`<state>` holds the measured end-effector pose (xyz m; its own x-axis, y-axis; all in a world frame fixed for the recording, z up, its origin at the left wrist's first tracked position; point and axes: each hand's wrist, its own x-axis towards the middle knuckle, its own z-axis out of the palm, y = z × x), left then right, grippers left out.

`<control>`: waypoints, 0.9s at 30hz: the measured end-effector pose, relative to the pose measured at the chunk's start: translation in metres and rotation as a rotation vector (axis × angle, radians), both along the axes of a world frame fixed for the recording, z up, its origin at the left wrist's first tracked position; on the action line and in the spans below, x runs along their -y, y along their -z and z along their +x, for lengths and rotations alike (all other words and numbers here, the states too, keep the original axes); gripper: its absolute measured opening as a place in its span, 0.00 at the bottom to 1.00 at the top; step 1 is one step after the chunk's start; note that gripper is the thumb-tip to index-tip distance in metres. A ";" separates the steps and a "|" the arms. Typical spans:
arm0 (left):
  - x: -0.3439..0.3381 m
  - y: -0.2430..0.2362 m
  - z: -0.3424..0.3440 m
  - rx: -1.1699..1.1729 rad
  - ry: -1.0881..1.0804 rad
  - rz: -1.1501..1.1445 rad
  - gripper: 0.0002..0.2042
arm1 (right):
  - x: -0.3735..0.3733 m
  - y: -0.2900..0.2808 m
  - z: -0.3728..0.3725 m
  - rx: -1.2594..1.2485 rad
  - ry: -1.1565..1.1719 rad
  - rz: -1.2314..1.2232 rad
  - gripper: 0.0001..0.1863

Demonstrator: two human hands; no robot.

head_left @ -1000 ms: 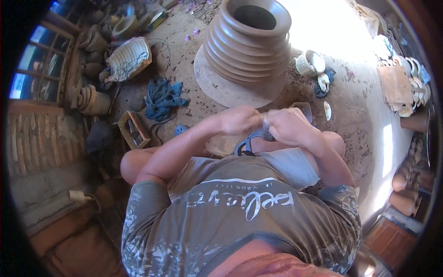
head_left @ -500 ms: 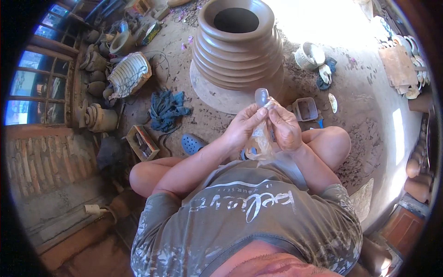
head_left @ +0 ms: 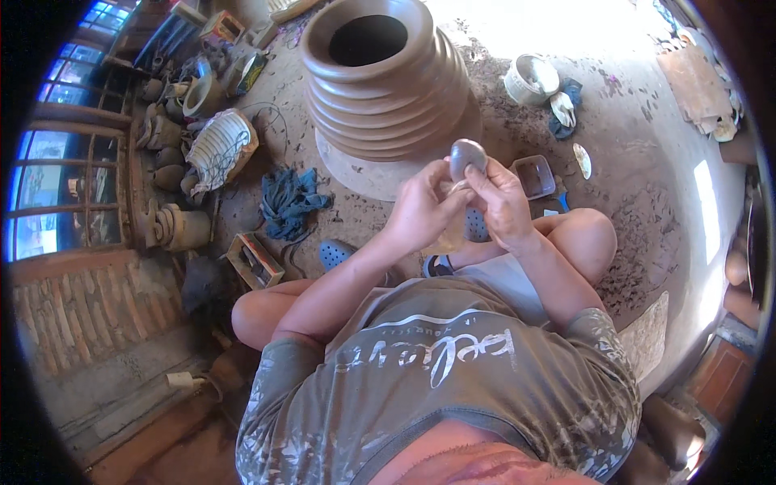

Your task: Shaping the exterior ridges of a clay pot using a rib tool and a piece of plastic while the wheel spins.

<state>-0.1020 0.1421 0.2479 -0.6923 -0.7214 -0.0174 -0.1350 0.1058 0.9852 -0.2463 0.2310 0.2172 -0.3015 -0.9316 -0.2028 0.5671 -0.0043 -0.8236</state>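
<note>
In front of my chest my right hand grips a smooth, shiny grey oval piece, like a polishing stone, its thumb pressed on the face. My left hand is closed beside it, fingers pinched on a thin, translucent crumpled sheet that looks like plastic. Most of the sheet hides behind my hands. Just beyond them stands a large brown clay jar with ridged walls and a wide smooth rim, on a round pale base.
A blue cloth and a box of tools lie left of my crossed legs. To the right are a clear tub, a white bucket and a glove. Blue clogs sit near my feet. Pots line the window wall.
The grey oval piece has turned, showing a broader face, with my right thumb now on it. The sheet hangs less in sight between my hands. The view has shifted, placing the jar further left.
</note>
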 end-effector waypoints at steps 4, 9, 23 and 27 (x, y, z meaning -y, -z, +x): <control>0.001 0.031 0.001 -0.090 -0.119 -0.400 0.12 | -0.003 -0.003 -0.005 0.277 0.119 -0.017 0.18; -0.010 0.060 -0.019 -0.131 -0.022 -0.749 0.14 | -0.001 0.007 -0.001 0.520 0.190 0.058 0.18; -0.025 0.064 -0.058 -0.043 0.110 -0.350 0.11 | -0.006 0.042 -0.028 0.393 0.434 0.106 0.14; -0.036 0.053 -0.054 0.010 0.010 -0.540 0.15 | -0.007 0.056 -0.040 0.310 0.641 0.122 0.11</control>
<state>-0.1564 0.1778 0.1948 -0.7010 -0.6228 0.3474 -0.1401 0.5979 0.7892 -0.2865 0.2379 0.1612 -0.6932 -0.5559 -0.4588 0.6913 -0.3328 -0.6414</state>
